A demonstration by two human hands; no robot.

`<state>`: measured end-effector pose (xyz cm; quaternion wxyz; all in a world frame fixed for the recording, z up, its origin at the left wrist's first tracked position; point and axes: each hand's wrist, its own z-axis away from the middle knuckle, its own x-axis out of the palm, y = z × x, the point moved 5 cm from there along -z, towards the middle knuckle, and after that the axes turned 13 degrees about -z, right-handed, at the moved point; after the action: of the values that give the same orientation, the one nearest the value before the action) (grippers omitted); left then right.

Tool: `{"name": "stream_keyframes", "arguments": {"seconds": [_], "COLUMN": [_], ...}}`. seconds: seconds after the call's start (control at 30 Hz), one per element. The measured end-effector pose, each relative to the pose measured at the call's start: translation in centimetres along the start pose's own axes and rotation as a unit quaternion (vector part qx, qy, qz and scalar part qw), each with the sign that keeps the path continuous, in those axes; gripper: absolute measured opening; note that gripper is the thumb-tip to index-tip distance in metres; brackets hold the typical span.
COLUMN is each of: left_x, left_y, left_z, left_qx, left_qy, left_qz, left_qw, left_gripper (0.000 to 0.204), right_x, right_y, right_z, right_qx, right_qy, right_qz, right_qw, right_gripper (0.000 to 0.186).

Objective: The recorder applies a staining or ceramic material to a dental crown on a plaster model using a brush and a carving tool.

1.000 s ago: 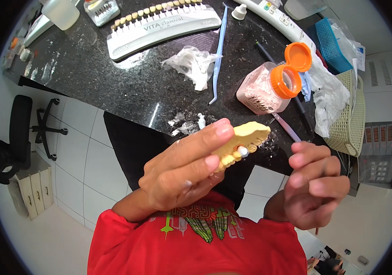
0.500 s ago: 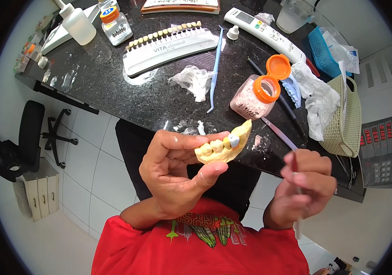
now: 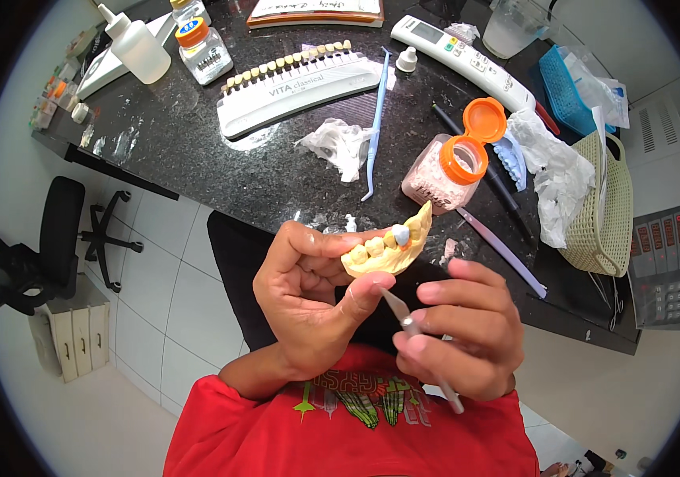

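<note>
Over my red shirt [image 3: 340, 445], right hand [image 3: 467, 334]: I grip a slim knife [image 3: 409, 323].
Left hand [image 3: 312, 290]: I pinch the yellow dental model [image 3: 388, 256] just beyond the knife.
Open jar [image 3: 435, 183]: past the model.
Shade guide [image 3: 300, 94]: farther back.

I record the dental model [image 3: 380, 259] in the left hand [image 3: 306, 286], behind the knife [image 3: 405, 322] in the right hand [image 3: 467, 330]. On the table [image 3: 197, 163], I find the shade guide [image 3: 292, 94] to the left, the tissue [image 3: 340, 151] before it, the jar [image 3: 431, 181] to the right, and the probe [image 3: 376, 131] between tissue and jar. I log the remote [image 3: 467, 63] behind the jar and the basket [image 3: 621, 199] right of it.
</note>
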<state>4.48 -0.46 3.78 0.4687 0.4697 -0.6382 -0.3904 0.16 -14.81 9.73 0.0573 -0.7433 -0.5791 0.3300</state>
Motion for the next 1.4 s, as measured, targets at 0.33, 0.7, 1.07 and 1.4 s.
{"name": "stream_keyframes", "arguments": {"seconds": [0.33, 0.7, 1.07, 1.4], "left_x": [-0.1, 0.5, 0.3, 0.4], "left_y": [0.1, 0.1, 0.2, 0.4], "left_z": [-0.3, -0.1, -0.3, -0.4], "left_qx": [-0.051, 0.029, 0.027, 0.022], "left_qy": [0.008, -0.007, -0.015, -0.020], "left_qz": [-0.015, 0.003, -0.004, -0.018], "left_qw": [0.999, 1.000, 1.000, 0.999], "left_gripper": [0.032, 0.033, 0.035, 0.035], "right_x": [1.0, -1.2, -0.3, -0.6], "right_y": [-0.5, 1.2, 0.3, -0.2], "right_z": [0.7, -0.6, 0.2, 1.2], "right_qx": [-0.057, 0.036, -0.015, 0.012], "right_qy": [-0.043, 0.077, -0.016, -0.050], "right_qz": [0.034, -0.069, -0.006, -0.004], "right_qw": [0.997, 0.994, 1.000, 0.999], "right_gripper": [0.017, 0.023, 0.019, 0.018]}}
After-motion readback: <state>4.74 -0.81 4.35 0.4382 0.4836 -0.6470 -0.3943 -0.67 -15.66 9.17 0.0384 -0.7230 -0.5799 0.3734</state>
